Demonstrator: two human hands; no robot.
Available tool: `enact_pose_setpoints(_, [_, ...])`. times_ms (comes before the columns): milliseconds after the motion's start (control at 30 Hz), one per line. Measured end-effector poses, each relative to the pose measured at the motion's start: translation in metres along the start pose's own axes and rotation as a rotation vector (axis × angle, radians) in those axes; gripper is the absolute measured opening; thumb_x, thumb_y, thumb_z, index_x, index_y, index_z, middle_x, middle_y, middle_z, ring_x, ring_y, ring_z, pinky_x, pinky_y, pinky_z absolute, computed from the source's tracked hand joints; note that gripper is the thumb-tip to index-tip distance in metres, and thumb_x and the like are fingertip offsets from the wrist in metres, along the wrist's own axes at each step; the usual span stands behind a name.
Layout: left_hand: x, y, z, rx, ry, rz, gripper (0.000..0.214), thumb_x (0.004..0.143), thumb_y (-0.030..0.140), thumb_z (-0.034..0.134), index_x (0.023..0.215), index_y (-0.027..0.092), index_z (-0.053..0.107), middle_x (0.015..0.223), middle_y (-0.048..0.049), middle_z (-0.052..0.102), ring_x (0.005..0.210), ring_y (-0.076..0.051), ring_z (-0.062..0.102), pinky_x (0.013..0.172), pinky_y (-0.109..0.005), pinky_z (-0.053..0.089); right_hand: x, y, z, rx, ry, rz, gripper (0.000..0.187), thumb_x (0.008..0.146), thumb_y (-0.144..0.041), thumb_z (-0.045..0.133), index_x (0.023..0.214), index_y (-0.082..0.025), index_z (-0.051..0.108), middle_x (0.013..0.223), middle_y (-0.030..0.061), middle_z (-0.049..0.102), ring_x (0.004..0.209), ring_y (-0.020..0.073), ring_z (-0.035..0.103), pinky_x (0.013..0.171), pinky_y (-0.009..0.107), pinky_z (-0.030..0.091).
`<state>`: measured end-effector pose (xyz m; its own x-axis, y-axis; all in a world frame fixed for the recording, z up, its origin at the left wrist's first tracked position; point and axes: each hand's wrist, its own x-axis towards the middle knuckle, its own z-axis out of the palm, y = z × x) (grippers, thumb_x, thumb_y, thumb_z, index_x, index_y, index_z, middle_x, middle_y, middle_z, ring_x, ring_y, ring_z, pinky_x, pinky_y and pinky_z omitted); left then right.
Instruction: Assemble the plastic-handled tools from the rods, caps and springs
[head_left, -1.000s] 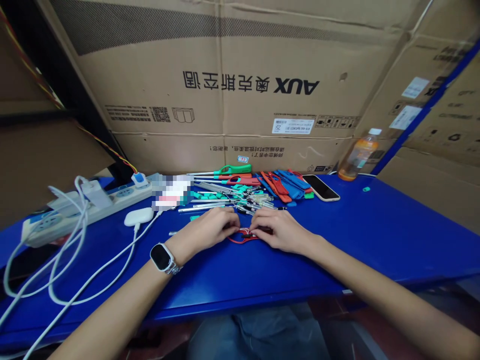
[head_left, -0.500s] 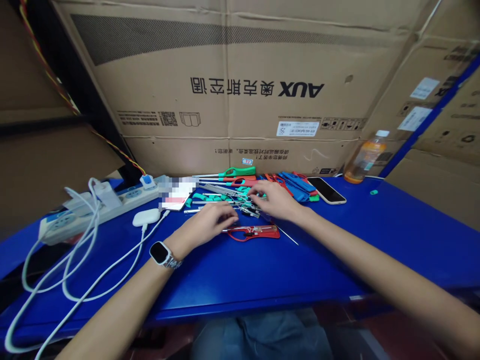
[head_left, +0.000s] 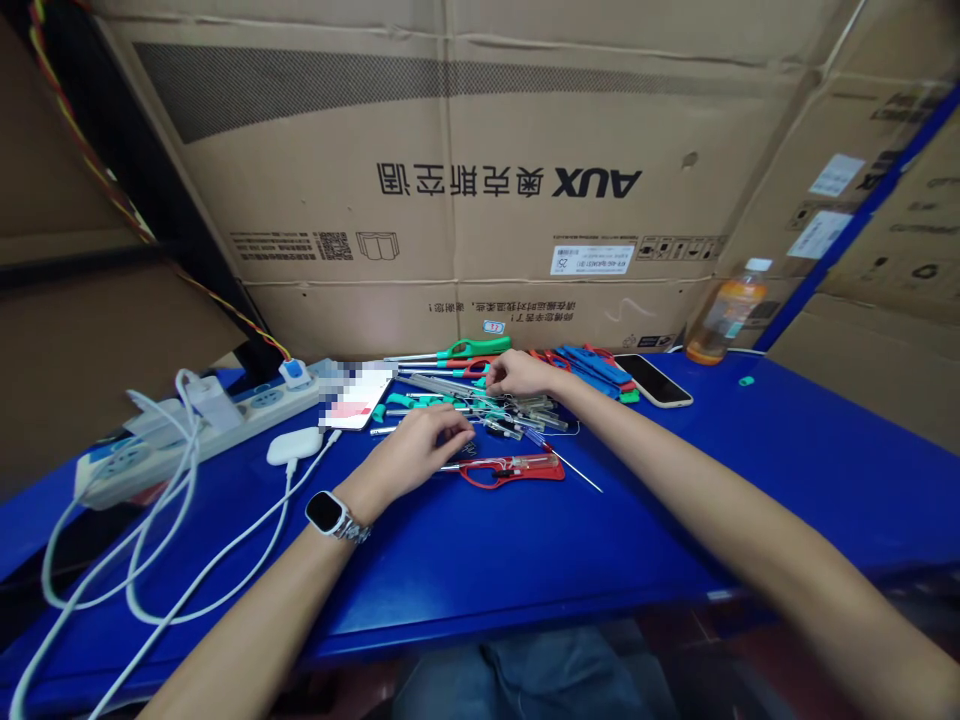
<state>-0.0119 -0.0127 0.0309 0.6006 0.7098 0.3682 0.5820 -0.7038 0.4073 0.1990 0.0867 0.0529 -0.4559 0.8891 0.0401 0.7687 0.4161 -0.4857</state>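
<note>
On the blue table lies a red lighter (head_left: 551,468), long-necked, its casing opened so that the clear tank and inner parts show. My left hand (head_left: 420,440), wearing a watch (head_left: 327,512) on its wrist, rests just left of it. Its fingers curl toward the thumb beside the lighter's metal neck; what they hold, if anything, is hidden. My right hand (head_left: 521,373) reaches into the far pile with fingertips pinched together, and I cannot make out what is in them. That pile holds loose lighter parts (head_left: 536,410), metal tubes and teal pieces. A thin screwdriver (head_left: 566,460) points toward me.
Behind the pile lie a green lighter (head_left: 480,348) and blue and red casings (head_left: 596,370). To the right are a phone (head_left: 654,381) and an orange drink bottle (head_left: 727,312). At left sit a power strip (head_left: 247,415), white cables (head_left: 191,520) and a white case (head_left: 294,446).
My right hand has moved slightly left and away from me over the pile, its fingers now closer together. My left hand stays by the red lighter, and the view has shifted a little.
</note>
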Motion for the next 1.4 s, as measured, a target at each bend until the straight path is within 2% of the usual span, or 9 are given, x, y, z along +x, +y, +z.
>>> enact_pose_setpoints(133, [0.001, -0.001, 0.000, 0.020, 0.144, 0.011, 0.016, 0.096, 0.024, 0.053, 0.090, 0.017, 0.066, 0.085, -0.0039, 0.064, 0.079, -0.017, 0.060, 0.072, -0.030, 0.048, -0.017, -0.003, 0.004, 0.127, 0.191, -0.063, 0.013, 0.083, -0.023, 0.065, 0.089, -0.014, 0.072, 0.091, 0.0059, 0.073, 0.080, 0.0148, 0.065, 0.072, 0.025, 0.048])
enact_pose_setpoints(200, [0.000, 0.001, -0.001, 0.016, 0.241, 0.053, 0.013, 0.096, 0.021, 0.053, 0.098, 0.017, 0.065, 0.095, -0.0054, 0.063, 0.088, -0.018, 0.060, 0.078, -0.033, 0.050, -0.033, -0.008, 0.006, 0.351, 0.254, -0.157, 0.015, 0.083, -0.027, 0.065, 0.089, -0.015, 0.072, 0.091, 0.0060, 0.073, 0.079, 0.0150, 0.063, 0.072, 0.028, 0.048])
enact_pose_setpoints(300, [-0.001, 0.005, -0.002, 0.008, 0.293, 0.156, 0.019, 0.094, 0.019, 0.056, 0.113, 0.019, 0.061, 0.109, -0.0076, 0.059, 0.101, -0.020, 0.058, 0.084, -0.035, 0.052, -0.061, -0.015, 0.013, 0.605, 0.169, -0.242, 0.019, 0.083, -0.034, 0.065, 0.088, -0.017, 0.072, 0.087, 0.0038, 0.070, 0.077, 0.0145, 0.060, 0.071, 0.029, 0.046])
enact_pose_setpoints(467, [-0.003, 0.014, -0.002, 0.082, 0.219, 0.375, 0.014, 0.095, 0.016, 0.054, 0.107, 0.018, 0.062, 0.098, -0.0063, 0.063, 0.091, -0.018, 0.062, 0.078, -0.031, 0.054, -0.088, -0.021, 0.029, 0.923, 0.082, -0.063, 0.030, 0.075, -0.043, 0.074, 0.091, -0.019, 0.066, 0.075, -0.0016, 0.063, 0.064, 0.0107, 0.053, 0.062, 0.025, 0.042])
enact_pose_setpoints(667, [-0.007, 0.021, -0.004, 0.195, 0.230, 0.490, 0.026, 0.096, 0.017, 0.052, 0.122, 0.018, 0.056, 0.110, -0.0096, 0.064, 0.095, -0.018, 0.063, 0.079, -0.031, 0.056, -0.096, -0.032, 0.035, 1.022, 0.045, 0.048, 0.034, 0.069, -0.043, 0.079, 0.083, -0.018, 0.063, 0.065, -0.0043, 0.059, 0.057, 0.0087, 0.051, 0.059, 0.023, 0.042])
enact_pose_setpoints(767, [-0.009, 0.025, -0.005, 0.234, 0.181, 0.517, 0.023, 0.096, 0.019, 0.053, 0.118, 0.018, 0.059, 0.110, -0.0097, 0.064, 0.095, -0.018, 0.064, 0.080, -0.031, 0.057, -0.097, -0.036, 0.036, 1.062, 0.056, 0.099, 0.033, 0.068, -0.042, 0.080, 0.080, -0.017, 0.061, 0.062, -0.0047, 0.059, 0.055, 0.0082, 0.052, 0.058, 0.022, 0.042])
enact_pose_setpoints(933, [-0.008, 0.026, -0.005, 0.144, 0.220, 0.432, 0.019, 0.099, 0.018, 0.048, 0.108, 0.018, 0.065, 0.106, -0.0093, 0.066, 0.092, -0.016, 0.065, 0.077, -0.029, 0.056, -0.097, -0.036, 0.039, 1.080, 0.070, 0.106, 0.031, 0.069, -0.041, 0.079, 0.081, -0.017, 0.062, 0.064, -0.0034, 0.062, 0.056, 0.0091, 0.055, 0.060, 0.024, 0.044])
enact_pose_setpoints(1167, [-0.005, 0.020, -0.004, -0.121, 0.213, 0.264, 0.007, 0.093, 0.021, 0.061, 0.096, 0.016, 0.065, 0.085, -0.0036, 0.065, 0.075, -0.013, 0.061, 0.071, -0.027, 0.053, -0.102, -0.030, 0.040, 1.125, 0.151, 0.019, 0.034, 0.066, -0.036, 0.083, 0.085, -0.018, 0.063, 0.071, -0.0028, 0.066, 0.063, 0.0092, 0.059, 0.066, 0.024, 0.047])
enact_pose_setpoints(1400, [-0.010, 0.025, -0.009, 0.126, 0.180, 0.430, 0.019, 0.099, 0.020, 0.049, 0.108, 0.017, 0.066, 0.101, -0.0089, 0.067, 0.090, -0.016, 0.064, 0.078, -0.029, 0.054, -0.105, -0.032, 0.040, 1.138, 0.063, 0.087, 0.034, 0.069, -0.044, 0.080, 0.083, -0.017, 0.063, 0.063, -0.0031, 0.065, 0.058, 0.0091, 0.060, 0.061, 0.022, 0.047])
